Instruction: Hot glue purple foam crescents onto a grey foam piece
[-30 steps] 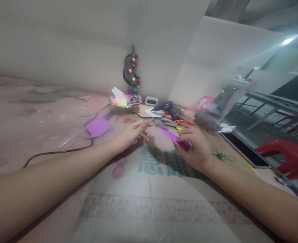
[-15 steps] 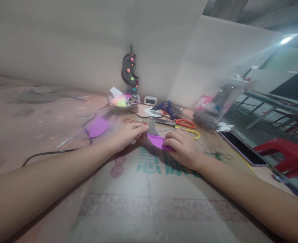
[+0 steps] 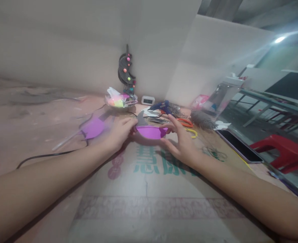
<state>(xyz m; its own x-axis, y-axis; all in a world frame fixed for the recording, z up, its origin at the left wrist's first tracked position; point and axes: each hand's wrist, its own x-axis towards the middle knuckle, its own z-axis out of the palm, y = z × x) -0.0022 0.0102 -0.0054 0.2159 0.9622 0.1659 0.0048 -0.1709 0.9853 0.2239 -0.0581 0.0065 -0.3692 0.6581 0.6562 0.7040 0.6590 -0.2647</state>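
A purple half-round sheet [image 3: 150,133] is held up in front of me, with a dark grey curved piece [image 3: 143,119] along its straight upper edge. My left hand [image 3: 121,134] is closed in a pinch at the left end of these pieces. At the right end my right hand [image 3: 184,143] has its fingers spread, the index finger raised, a fingertip by the purple edge and the thumb apart below. Another purple piece [image 3: 93,128] lies to the left of my left hand. Scissors with orange handles [image 3: 185,122] lie behind my right hand, partly hidden.
Printed cardboard [image 3: 149,209] covers the table. Behind stand a bowl of craft bits [image 3: 121,104], a small clock [image 3: 148,100], a blue glue gun [image 3: 161,107] and a decorated grey crescent [image 3: 125,69]. Grey yarn [image 3: 203,118], a phone [image 3: 238,145] and a red stool [image 3: 282,152] are right.
The purple sheet has tilted up and shows more of its face. My right hand has loosened and spread its fingers; my left hand keeps its pinch. The view has shifted slightly.
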